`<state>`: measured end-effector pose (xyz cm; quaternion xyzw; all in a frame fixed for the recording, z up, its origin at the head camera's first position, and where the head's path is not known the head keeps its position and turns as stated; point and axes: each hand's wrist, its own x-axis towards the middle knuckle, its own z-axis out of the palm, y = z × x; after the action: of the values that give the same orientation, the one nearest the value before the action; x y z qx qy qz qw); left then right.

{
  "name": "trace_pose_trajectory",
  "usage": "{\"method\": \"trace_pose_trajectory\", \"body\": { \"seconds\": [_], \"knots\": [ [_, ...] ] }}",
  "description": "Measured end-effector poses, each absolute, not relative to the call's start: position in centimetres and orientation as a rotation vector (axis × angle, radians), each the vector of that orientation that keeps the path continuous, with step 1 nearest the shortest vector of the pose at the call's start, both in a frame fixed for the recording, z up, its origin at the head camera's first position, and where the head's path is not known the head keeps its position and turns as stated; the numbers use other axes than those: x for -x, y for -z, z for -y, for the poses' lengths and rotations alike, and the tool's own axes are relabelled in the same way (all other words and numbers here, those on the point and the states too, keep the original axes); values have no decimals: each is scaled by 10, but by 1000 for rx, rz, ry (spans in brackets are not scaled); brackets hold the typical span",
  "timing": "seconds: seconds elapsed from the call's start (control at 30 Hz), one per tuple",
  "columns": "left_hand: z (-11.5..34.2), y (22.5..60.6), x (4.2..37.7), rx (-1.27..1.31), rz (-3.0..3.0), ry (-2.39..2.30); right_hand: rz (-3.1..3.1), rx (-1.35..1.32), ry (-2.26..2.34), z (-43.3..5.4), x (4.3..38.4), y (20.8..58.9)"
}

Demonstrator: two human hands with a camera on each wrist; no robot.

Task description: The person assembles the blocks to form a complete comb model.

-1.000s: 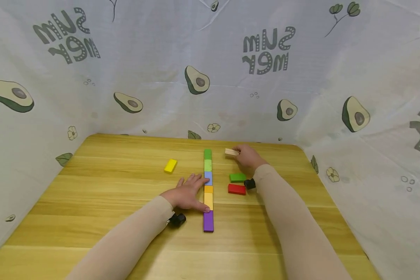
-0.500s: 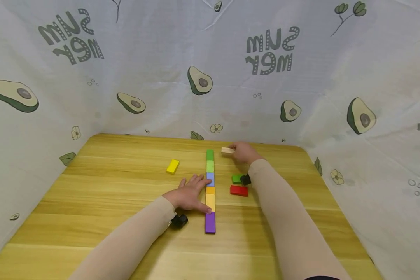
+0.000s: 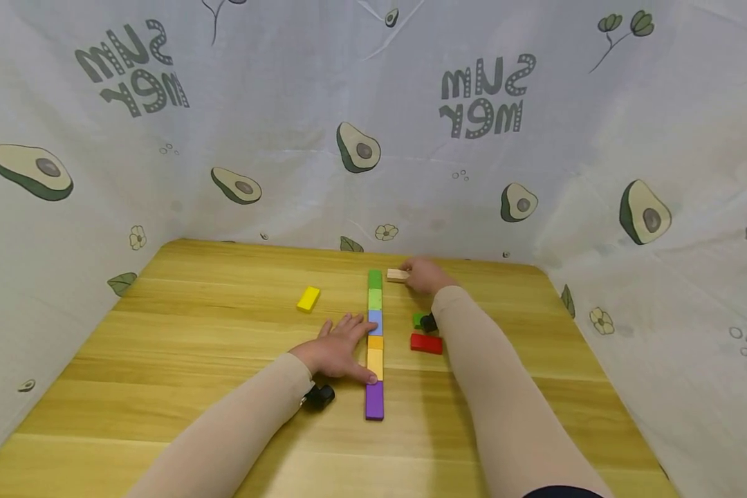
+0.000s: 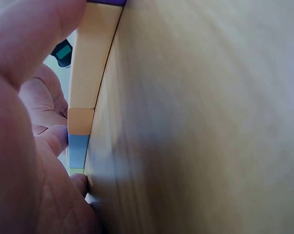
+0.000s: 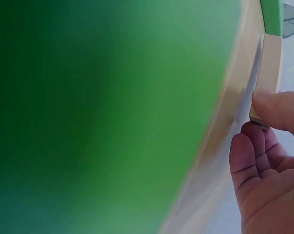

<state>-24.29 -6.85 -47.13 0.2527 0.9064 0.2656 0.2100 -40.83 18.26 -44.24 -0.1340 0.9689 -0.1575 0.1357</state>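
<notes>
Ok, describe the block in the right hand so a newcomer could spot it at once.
On the wooden table, follow the straight row of coloured blocks to the green block at its far end. Just right of that, the right hand holds the pale block. It looks like bare wood, unlike its coloured neighbours.

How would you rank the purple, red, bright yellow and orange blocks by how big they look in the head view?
Largest to smallest:
1. Purple block
2. Red block
3. Bright yellow block
4. Orange block
Purple lies nearest the camera, so its lead over red may be partly nearness.
</notes>
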Motion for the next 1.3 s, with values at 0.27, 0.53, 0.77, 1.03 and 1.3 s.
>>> {"method": "trace_pose_trajectory", "body": {
  "seconds": [0.27,0.53,0.77,1.03,1.3],
  "knots": [
    [68,477,245,-695,-2521,-739,-2812,413,464,-178,407,447],
    [69,467,240,-699,-2519,-738,-2791,347,625,-183,406,452],
    [69,467,240,-693,-2524,-736,-2780,248,779,-188,402,456],
    [68,472,243,-692,-2524,-731,-2778,221,806,-187,402,457],
    [68,470,242,-693,-2522,-729,-2780,217,802,-186,402,459]
  ]
}}
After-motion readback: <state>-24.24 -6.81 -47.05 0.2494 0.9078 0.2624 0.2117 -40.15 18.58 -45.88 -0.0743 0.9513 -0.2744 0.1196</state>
